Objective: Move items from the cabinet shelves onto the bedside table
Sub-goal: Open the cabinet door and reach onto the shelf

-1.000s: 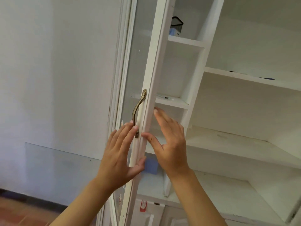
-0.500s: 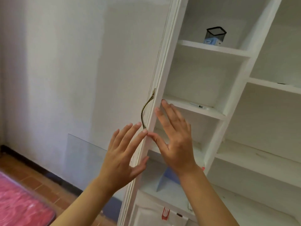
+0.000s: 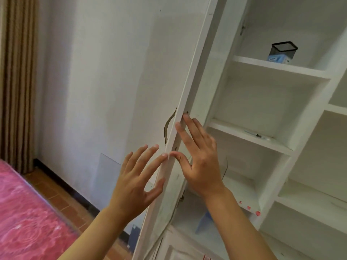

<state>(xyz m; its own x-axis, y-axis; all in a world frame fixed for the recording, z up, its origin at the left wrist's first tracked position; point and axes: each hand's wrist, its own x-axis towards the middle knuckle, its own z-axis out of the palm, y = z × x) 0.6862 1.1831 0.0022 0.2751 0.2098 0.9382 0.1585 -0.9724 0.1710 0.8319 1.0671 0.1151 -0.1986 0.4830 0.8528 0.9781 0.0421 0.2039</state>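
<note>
The white cabinet door (image 3: 189,85) stands swung wide, edge-on to me, with its bronze handle (image 3: 169,124) on the outer face. My left hand (image 3: 137,179) is spread with straight fingers just left of the door edge, fingertips touching it. My right hand (image 3: 201,156) lies flat with straight fingers against the door's inner side. On the top shelf (image 3: 277,68) stands a black mesh pen holder (image 3: 283,51) with a blue box (image 3: 277,58) in front. A pen (image 3: 257,135) lies on the middle shelf. A blue item (image 3: 205,222) sits on a lower shelf.
A white wall is behind the door, with a clear pane (image 3: 109,177) leaning on it. A brown curtain (image 3: 16,81) hangs at the far left. A pink bedcover (image 3: 24,218) lies lower left over the wooden floor (image 3: 62,197). More open white shelves (image 3: 336,109) extend right.
The door has swung further open to the left, and both hands followed its edge. The view has turned left, bringing the curtain and pink bedcover into sight.
</note>
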